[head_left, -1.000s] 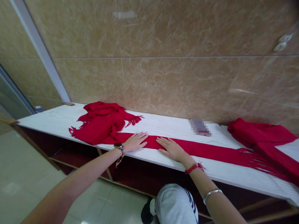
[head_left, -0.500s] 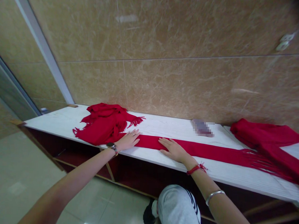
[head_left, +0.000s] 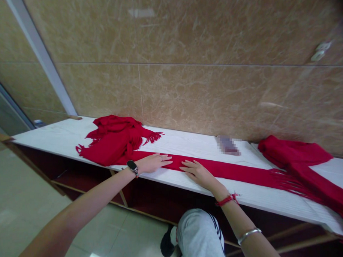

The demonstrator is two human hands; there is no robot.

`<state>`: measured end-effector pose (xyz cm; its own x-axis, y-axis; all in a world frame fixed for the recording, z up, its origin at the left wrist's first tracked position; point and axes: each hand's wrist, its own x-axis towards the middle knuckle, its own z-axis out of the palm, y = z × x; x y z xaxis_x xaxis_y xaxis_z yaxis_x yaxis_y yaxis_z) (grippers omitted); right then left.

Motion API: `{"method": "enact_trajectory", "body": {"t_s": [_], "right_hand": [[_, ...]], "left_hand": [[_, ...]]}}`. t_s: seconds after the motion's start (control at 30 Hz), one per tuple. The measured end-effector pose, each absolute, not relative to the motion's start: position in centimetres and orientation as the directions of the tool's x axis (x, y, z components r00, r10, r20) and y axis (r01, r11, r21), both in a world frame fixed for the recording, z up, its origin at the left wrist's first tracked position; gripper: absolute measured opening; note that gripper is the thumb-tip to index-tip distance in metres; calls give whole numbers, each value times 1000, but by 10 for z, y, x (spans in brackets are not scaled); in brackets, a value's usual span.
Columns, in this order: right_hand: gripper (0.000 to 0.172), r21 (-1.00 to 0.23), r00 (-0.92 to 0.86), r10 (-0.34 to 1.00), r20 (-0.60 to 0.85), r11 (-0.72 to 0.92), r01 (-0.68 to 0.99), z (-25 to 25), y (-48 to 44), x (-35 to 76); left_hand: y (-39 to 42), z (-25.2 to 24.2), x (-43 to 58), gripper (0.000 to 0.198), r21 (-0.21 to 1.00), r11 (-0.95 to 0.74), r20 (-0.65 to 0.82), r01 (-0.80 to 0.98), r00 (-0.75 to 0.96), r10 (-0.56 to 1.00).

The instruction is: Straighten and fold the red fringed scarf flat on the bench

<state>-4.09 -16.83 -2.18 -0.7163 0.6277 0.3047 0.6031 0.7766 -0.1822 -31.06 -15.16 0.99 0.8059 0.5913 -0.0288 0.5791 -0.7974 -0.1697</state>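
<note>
Flat red scarf (head_left: 217,168) runs lengthwise along the white countertop (head_left: 185,142) — fringe (head_left: 286,180) pointing right — beneath both loosely spread hands (head_left: 152,163) (head_left: 200,175).

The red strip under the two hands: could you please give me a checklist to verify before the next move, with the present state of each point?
1. Left hand on the red strip: ok, laid palm down, not gripping.
2. Right hand on the strip: ok, also palm down.
3. Strip flat between the hands: ok, no large fold shows.
4. Strip's left end clear of the crumpled red cloth: not ok, they meet; whether they are one piece, cannot tell.
5. Right-end fringe clear of the right-hand red cloth: not ok, it reaches that cloth.
6. Pixelated object clear of the strip: ok, it lies apart, nearer the wall.
</note>
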Motion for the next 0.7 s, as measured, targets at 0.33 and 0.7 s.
{"method": "enact_trajectory", "body": {"t_s": [0.33, 0.7], "right_hand": [[34, -239, -736, 614, 285, 789, 565, -23, -164, -40], [35, -250, -721, 621, 308, 784, 569, -25, -164, -41]], "left_hand": [[-149, 12, -313, 73, -223, -791, -126, 569, 788, 602], [-143, 21, -369, 66, -229, -799, -42, 556, 815, 579]]}}
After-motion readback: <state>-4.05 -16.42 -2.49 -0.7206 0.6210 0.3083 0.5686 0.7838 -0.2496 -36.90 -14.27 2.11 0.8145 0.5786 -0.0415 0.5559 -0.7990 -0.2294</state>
